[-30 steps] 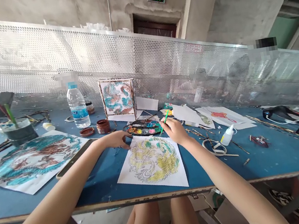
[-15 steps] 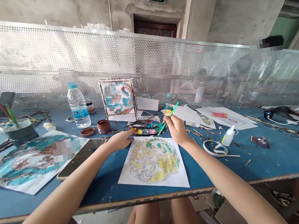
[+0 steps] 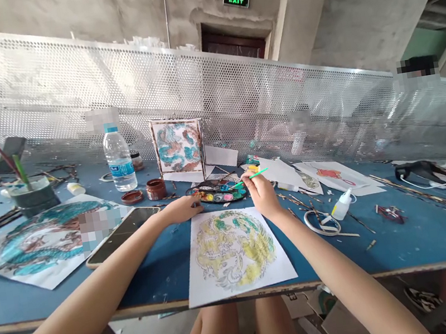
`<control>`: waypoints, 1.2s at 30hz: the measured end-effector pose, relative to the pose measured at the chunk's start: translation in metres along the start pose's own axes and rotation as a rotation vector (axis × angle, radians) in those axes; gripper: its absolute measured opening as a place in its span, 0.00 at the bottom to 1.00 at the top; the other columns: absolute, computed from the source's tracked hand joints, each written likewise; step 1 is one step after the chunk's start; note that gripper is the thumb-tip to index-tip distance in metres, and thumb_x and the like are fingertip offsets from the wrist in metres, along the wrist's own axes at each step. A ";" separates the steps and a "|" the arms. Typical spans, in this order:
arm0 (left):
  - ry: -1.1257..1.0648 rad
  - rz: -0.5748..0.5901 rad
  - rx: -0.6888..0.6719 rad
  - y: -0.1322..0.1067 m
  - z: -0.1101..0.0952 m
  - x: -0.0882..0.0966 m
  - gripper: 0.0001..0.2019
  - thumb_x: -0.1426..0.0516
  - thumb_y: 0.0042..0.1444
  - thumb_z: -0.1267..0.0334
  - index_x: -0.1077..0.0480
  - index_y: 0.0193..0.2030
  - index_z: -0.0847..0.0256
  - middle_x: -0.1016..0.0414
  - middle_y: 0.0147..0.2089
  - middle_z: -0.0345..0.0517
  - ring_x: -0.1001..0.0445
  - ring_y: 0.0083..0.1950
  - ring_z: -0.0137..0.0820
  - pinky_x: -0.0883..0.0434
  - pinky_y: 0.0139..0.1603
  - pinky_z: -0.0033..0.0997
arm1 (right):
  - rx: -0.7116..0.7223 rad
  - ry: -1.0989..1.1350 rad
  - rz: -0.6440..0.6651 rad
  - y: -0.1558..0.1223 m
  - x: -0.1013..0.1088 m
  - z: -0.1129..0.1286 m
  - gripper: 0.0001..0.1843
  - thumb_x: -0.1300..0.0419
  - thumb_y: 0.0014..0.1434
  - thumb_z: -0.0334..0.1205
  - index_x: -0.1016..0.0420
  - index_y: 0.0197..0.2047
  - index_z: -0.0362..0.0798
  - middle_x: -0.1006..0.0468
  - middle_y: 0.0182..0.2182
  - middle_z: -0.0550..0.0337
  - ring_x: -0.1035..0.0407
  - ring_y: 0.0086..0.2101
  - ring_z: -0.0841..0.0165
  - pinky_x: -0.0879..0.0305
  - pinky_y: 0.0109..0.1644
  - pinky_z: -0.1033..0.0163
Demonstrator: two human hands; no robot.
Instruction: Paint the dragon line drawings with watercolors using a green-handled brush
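Note:
A green paintbrush (image 3: 258,173) is pinched in my right hand (image 3: 261,193), its tip over the wells of an oval paint palette (image 3: 228,196). My left hand (image 3: 184,209) rests at the palette's left end, thumb and fingers a little apart; whether it touches the rim I cannot tell. In front of both hands lies a white sheet (image 3: 200,292) with a round line drawing, partly coloured yellow and green. Its lower edge reaches the table's front edge. Behind the palette stands a framed blue and brown picture (image 3: 178,147).
To the left are a phone (image 3: 126,236), a painted sheet (image 3: 54,275), a brush cup (image 3: 35,199), a water bottle (image 3: 119,161) and a brown paint jar (image 3: 156,189). On the right lie a glue bottle (image 3: 341,205), a white strip coil (image 3: 320,224) and thin sticks. A perforated metal screen (image 3: 237,97) runs behind.
The drawing sheet has shifted towards me and turned slightly, away from my left hand. The brush in my right hand has tilted lower, its tip moving up to the palette wells.

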State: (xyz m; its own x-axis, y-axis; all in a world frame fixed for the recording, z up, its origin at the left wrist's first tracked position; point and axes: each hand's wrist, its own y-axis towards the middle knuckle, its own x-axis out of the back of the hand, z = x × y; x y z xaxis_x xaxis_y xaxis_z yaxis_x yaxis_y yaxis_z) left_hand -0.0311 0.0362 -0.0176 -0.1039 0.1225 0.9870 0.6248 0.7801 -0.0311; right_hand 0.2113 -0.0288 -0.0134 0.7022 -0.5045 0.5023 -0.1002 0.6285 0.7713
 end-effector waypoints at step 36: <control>-0.158 0.227 -0.050 -0.012 -0.006 0.024 0.24 0.40 0.38 0.49 0.32 0.39 0.63 0.28 0.36 0.44 0.31 0.34 0.32 0.38 0.30 0.25 | -0.114 0.199 0.373 -0.012 -0.033 -0.002 0.17 0.55 0.63 0.44 0.30 0.49 0.52 0.23 0.36 0.57 0.29 0.38 0.64 0.35 0.42 0.61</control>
State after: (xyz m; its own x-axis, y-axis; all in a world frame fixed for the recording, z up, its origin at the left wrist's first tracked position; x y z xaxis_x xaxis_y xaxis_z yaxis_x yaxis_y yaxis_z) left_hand -0.0366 0.0263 0.0070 -0.0738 0.3880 0.9187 0.6828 0.6911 -0.2370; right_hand 0.1903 -0.0184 -0.0398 0.7562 -0.1135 0.6445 -0.3023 0.8129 0.4978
